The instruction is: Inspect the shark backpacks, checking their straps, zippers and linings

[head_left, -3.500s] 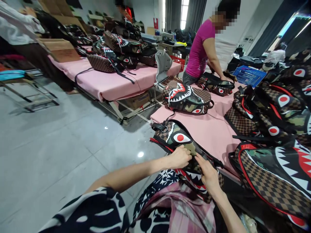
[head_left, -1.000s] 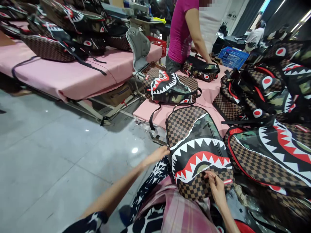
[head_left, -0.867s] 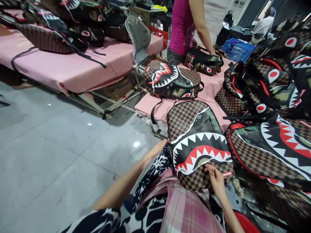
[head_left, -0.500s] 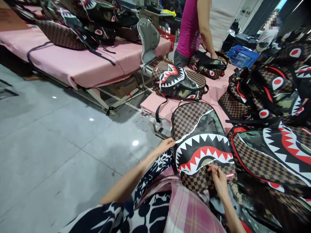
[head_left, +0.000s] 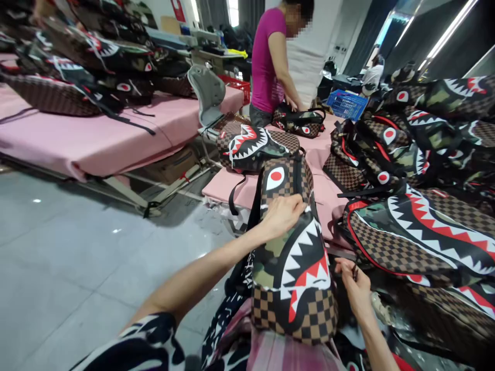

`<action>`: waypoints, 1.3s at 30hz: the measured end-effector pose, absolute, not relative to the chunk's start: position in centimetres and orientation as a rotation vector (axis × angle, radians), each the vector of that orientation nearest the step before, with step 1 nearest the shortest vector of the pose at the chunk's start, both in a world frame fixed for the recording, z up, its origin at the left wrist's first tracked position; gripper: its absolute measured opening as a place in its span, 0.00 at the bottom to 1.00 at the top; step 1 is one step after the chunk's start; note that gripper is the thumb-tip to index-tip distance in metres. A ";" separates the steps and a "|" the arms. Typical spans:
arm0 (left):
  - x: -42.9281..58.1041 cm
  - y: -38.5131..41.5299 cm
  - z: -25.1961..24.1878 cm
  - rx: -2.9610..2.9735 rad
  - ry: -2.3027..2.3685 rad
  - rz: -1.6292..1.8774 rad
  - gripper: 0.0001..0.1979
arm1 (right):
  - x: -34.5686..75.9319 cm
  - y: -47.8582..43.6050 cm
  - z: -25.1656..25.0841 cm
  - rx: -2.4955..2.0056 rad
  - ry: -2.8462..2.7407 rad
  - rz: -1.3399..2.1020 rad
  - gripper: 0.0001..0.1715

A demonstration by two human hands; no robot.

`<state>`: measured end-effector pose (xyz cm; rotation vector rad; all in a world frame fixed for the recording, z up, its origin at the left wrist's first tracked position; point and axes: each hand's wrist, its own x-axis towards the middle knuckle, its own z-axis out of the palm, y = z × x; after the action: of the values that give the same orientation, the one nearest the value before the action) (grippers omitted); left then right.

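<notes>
Left hand [head_left: 284,215] and right hand [head_left: 356,286] are working at 1 backpack [head_left: 294,268], which is sitting at the person's lap with a narrow side facing up. The left hand is lying across that side, toward 12 o'clock, its fingers curling over and gripping the backpack near the seam. At 4 o'clock the right hand is hovering just beside the backpack with bent fingers; a small dark item is showing among them, too small to name, so I cannot tell whether it is being held. Above the left hand, 1 red-and-white eye print [head_left: 275,178] is facing up, while jagged white teeth are running below it. Pink plaid cloth [head_left: 294,355] is showing at 6 o'clock. Beyond, at 11 o'clock, a second backpack [head_left: 251,147] is lying on a pink-covered desk [head_left: 232,185]. Near 12 o'clock a co-worker in a magenta shirt [head_left: 268,62] is bending over another backpack [head_left: 299,123], touching it. A blue basket [head_left: 348,105] is standing at 1 o'clock, a heap of backpacks [head_left: 390,154] is filling 2 o'clock, and a large backpack [head_left: 425,232] is lying at 3 o'clock. Toward 10 o'clock, another pink-covered desk [head_left: 116,139] is carrying piled bags [head_left: 73,95].
</notes>
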<state>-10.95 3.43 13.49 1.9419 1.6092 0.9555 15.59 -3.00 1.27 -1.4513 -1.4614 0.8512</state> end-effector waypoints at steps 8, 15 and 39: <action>-6.3 -0.6 11.4 1.908 1.424 0.827 0.13 | 17.9 -1.7 6.9 -1.699 -1.846 0.388 0.31; -5.0 -0.2 11.2 1.809 1.421 0.849 0.15 | 15.4 -1.1 11.3 -1.133 -2.254 0.025 0.13; -4.9 -0.8 10.5 2.028 1.422 0.997 0.15 | 12.9 -0.8 12.4 -1.187 -2.374 -0.463 0.11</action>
<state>-4.86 -0.83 10.47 2.0279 1.4216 0.9972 12.85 -0.78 12.39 -1.1875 -2.3738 -0.4632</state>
